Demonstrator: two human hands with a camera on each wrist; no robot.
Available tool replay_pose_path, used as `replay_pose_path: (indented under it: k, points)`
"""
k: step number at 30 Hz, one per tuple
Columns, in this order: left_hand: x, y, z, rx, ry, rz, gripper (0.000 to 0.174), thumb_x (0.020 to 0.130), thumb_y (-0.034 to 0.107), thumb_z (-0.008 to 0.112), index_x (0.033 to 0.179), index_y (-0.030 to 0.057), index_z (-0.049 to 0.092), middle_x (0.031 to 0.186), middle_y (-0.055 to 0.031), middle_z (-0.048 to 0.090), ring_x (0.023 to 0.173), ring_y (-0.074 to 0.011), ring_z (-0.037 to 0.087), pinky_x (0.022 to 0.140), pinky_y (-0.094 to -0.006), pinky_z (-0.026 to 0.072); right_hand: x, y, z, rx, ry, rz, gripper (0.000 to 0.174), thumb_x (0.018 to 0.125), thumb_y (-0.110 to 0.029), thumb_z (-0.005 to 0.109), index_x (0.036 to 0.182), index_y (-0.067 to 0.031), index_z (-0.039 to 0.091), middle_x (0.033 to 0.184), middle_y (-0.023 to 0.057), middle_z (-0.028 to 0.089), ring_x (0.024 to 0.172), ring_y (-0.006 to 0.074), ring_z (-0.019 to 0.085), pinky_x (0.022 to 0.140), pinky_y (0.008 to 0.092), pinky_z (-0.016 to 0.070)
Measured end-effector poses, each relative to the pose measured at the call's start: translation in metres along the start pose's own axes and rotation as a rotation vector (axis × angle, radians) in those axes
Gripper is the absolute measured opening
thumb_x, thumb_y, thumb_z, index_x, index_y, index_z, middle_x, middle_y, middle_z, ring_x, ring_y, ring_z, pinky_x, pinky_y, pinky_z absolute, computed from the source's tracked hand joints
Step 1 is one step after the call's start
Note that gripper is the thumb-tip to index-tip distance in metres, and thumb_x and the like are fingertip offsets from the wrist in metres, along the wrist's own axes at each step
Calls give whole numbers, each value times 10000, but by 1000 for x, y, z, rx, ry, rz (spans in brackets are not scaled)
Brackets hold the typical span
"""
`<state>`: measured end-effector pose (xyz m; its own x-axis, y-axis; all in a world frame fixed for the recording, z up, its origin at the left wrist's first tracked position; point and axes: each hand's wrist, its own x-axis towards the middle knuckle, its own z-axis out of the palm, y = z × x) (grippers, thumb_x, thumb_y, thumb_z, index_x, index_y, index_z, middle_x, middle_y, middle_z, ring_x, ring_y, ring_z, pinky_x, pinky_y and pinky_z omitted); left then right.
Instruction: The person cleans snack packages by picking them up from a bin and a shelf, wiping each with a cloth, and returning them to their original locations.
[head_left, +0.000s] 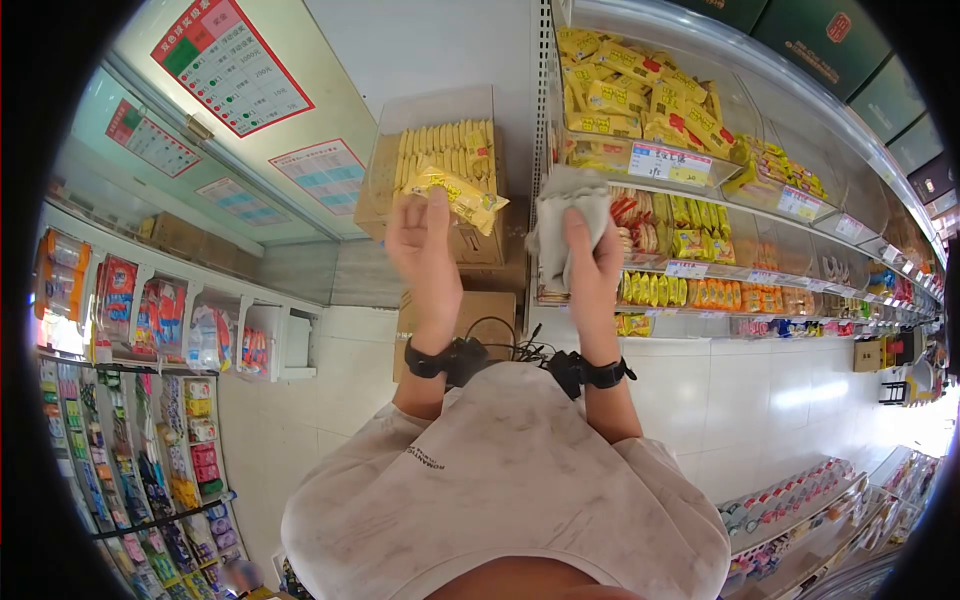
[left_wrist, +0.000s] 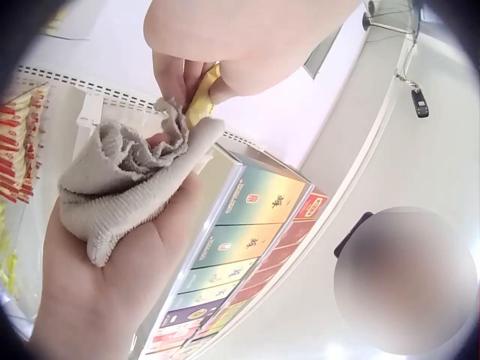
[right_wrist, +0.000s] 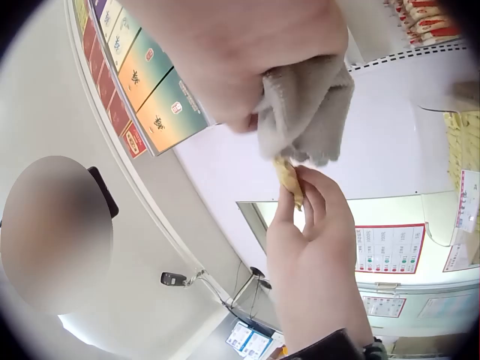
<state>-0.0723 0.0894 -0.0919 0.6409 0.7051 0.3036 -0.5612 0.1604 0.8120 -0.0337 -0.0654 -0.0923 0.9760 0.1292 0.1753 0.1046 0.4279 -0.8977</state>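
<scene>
My left hand pinches a yellow snack packet between thumb and fingers. In the head view the packet overlaps an open-topped box with rows of similar packets standing in it. Off to the right, my right hand grips a folded grey cloth, thumb laid over its front. From the left wrist, the ribbed cloth bunches in the right palm, and only a strip of the yellow packet shows. The right wrist view has the packet close below the cloth.
To the right, tiered shelves carry clear bins of yellow packets and price tags. A cardboard box and black cables lie below. Hanging goods line the left side, near a glass panel with posted charts.
</scene>
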Motion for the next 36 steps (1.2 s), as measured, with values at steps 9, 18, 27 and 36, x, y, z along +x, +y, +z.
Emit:
replay_pose_path:
  k: [9, 18, 27, 36]
  points:
    - [-28, 7, 25, 681, -270, 396, 314, 877, -48, 724, 1179, -26, 640, 1112, -97, 672, 996, -175, 639, 892, -298, 493, -2, 11, -4, -242, -278, 24, 281, 1037, -246, 586, 1154, 7, 618, 892, -25, 612, 759, 40, 507, 647, 226, 422]
    - [-37, 9, 39, 673, -540, 503, 363, 858, -89, 676, 1205, 14, 696, 1101, -116, 666, 976, -277, 609, 820, -368, 497, -3, -17, -7, 364, 105, 251, 384, 1057, -360, 543, 1257, -36, 594, 1059, -7, 636, 837, 46, 571, 676, 224, 459]
    - [-24, 13, 30, 787, -721, 563, 372, 868, -83, 661, 1224, 23, 685, 1097, -121, 651, 947, -270, 620, 803, -347, 502, 3, -32, -49, -237, -192, 108, 308, 1043, -271, 571, 1212, -19, 621, 946, -12, 641, 826, 60, 548, 740, 250, 477]
    - [-30, 17, 28, 467, -530, -178, 318, 947, 59, 693, 1241, -47, 636, 1105, -98, 697, 1024, -136, 668, 841, -248, 540, 5, -21, -47, -268, -11, -87, 244, 1017, -209, 621, 1143, -1, 625, 913, 0, 638, 815, 61, 531, 719, 242, 463]
